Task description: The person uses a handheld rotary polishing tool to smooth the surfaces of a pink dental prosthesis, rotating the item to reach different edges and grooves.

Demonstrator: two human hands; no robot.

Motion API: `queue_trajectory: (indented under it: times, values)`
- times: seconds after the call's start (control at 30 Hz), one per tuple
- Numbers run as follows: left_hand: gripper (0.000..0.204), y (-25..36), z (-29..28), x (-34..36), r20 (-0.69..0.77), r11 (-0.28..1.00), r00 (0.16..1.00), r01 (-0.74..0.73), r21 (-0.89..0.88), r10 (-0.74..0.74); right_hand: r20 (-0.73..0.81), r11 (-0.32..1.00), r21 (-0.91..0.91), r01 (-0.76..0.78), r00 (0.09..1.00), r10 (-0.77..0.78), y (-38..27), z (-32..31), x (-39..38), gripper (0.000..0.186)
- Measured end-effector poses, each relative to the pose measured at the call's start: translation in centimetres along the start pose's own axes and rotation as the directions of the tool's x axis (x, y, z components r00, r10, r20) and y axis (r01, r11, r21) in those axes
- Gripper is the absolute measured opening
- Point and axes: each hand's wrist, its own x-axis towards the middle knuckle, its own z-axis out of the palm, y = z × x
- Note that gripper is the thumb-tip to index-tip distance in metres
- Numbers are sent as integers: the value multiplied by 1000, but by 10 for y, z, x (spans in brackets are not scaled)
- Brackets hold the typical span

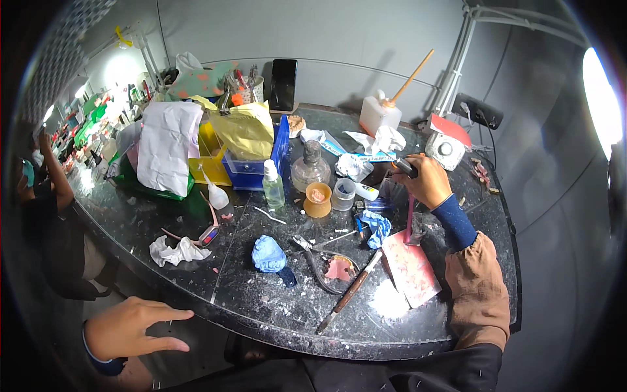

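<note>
My left hand point(134, 332) hovers off the table's front edge at the lower left, thumb and fingers apart, holding nothing. At the right, my right hand point(428, 183) is closed around a black-handled tool point(406, 168); its far end is hard to make out. Just below that hand stands a thin pink strip point(410, 219). Nearer me lie a pink-stained sheet point(411, 268) and a wooden-handled knife point(351, 293). A blue dental cast point(268, 253) sits mid-table, beside pliers point(313, 261) and a pink denture plate point(339, 268). A blue impression piece point(377, 228) lies left of the strip.
Behind stand a glass spirit lamp point(311, 168), a spray bottle point(272, 186), a tan cup point(317, 200) and a clear cup point(343, 195). Yellow and blue bins point(251, 175) hold papers. A white bottle point(379, 115) with a stick stands at the back. Another person point(55, 222) is at far left.
</note>
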Motion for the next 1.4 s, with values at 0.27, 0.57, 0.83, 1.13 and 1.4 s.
queue_trajectory:
  times: [0.27, 0.57, 0.83, 1.13, 1.4]
  values:
    - [38, 6, 0, 81, 8, 933, 933, -360, -28, 360, 30, 983, -8, 183, 983, -183, -5, -5, 0, 24]
    - [20, 32, 13, 165, -153, 802, 809, -586, -119, 568, -41, 966, 251, 62, 998, -53, -6, -22, -2, 25]
    - [26, 63, 30, 231, -461, 538, 822, -568, -622, 335, 196, 640, 716, -278, 960, 198, -39, -67, -16, 16]
    - [23, 75, 58, 256, -300, 300, 862, -437, -848, 408, 162, 569, 821, -47, 975, -153, -80, -63, -39, 6]
    - [8, 64, 56, 266, -546, 629, 779, -597, -498, 307, 141, 707, 707, 18, 976, -166, -75, -51, -34, 15]
